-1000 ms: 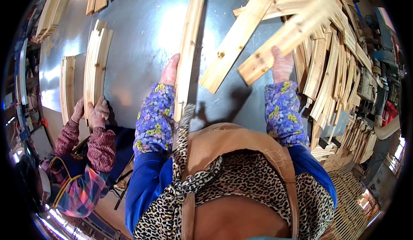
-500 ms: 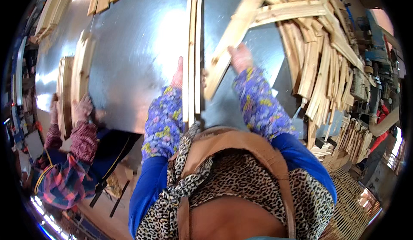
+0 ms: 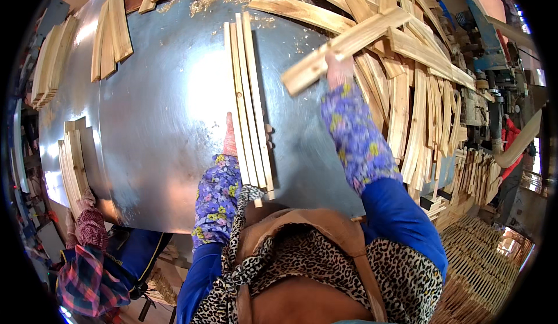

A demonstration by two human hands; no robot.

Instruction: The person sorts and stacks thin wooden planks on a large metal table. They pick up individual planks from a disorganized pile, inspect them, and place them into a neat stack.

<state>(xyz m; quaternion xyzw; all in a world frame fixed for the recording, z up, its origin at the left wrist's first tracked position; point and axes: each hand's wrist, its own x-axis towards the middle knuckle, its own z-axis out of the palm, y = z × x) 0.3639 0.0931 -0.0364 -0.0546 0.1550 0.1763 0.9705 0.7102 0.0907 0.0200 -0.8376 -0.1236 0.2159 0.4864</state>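
Several slats (image 3: 249, 103) within left fingers (image 3: 230, 135)

Purple-blue floral fabric oversleeves (image 3: 363, 132) dotted with yellow blooms cover both forearms, ending at the wrists of the bare left hand (image 3: 230, 138) and right hand (image 3: 339, 71). Above them show smooth, bright blue cloth sleeves (image 3: 404, 222). A black-and-cream leopard-print fabric apron (image 3: 407, 277), with a knotted tie (image 3: 237, 270) at the left and plain tan-brown edging (image 3: 302, 222), covers the torso.
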